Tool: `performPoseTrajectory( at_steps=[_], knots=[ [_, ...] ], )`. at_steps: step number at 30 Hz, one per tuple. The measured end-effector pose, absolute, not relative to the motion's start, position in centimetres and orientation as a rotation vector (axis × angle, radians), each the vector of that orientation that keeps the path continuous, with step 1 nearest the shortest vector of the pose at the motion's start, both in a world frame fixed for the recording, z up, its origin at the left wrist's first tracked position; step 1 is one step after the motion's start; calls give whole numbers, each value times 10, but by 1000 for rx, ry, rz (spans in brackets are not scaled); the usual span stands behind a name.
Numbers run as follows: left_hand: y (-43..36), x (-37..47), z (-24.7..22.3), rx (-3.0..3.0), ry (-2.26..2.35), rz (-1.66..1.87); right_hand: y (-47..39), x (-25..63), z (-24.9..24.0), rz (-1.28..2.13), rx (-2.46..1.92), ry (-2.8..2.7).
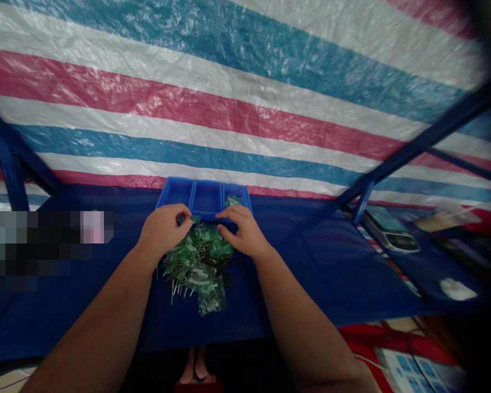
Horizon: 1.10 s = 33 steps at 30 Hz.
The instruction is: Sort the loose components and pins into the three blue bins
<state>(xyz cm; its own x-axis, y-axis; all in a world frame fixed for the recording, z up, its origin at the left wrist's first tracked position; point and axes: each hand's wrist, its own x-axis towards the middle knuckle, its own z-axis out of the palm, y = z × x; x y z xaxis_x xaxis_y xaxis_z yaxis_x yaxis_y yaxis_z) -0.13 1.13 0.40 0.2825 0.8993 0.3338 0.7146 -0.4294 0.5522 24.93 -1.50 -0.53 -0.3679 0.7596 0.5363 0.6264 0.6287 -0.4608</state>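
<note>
A pile of small clear and green plastic bags (196,248) lies on the blue tabletop, mixed with loose thin metal pins (179,284) and darker screw-like pieces (217,265). My left hand (163,229) is at the pile's far left edge, thumb and index finger pinched, with a small greenish plastic bag (195,219) at the fingertips. At the right of the pile is my right hand (244,230), its thumb and fingers apart just above the bags. Behind both hands stand three blue bins (207,197) side by side. The right bin holds some small bags (233,201).
A striped plastic sheet (213,109) hangs behind the blue table (306,262). Blue metal frame bars (393,158) slope at both sides. To the right are a digital scale (393,234) and a crumpled white item (458,289). A blurred-out area covers the left side.
</note>
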Motion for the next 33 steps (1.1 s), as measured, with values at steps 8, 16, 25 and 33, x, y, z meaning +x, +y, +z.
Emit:
performPoseTrajectory(
  at_steps=[8, 16, 25, 33],
  knots=[
    [4, 19, 0, 1924, 1044, 1052, -21, 239, -3, 376, -903, -1984],
    [5, 21, -7, 1760, 980, 993, -16, 240, -5, 424, -933, -1924],
    [10, 22, -6, 1564, 1003, 1023, -11, 236, -25, 666, -939, -1726],
    [12, 19, -8, 1593, 1079, 1035, -9, 237, -28, 639, -990, -1722]
  ],
)
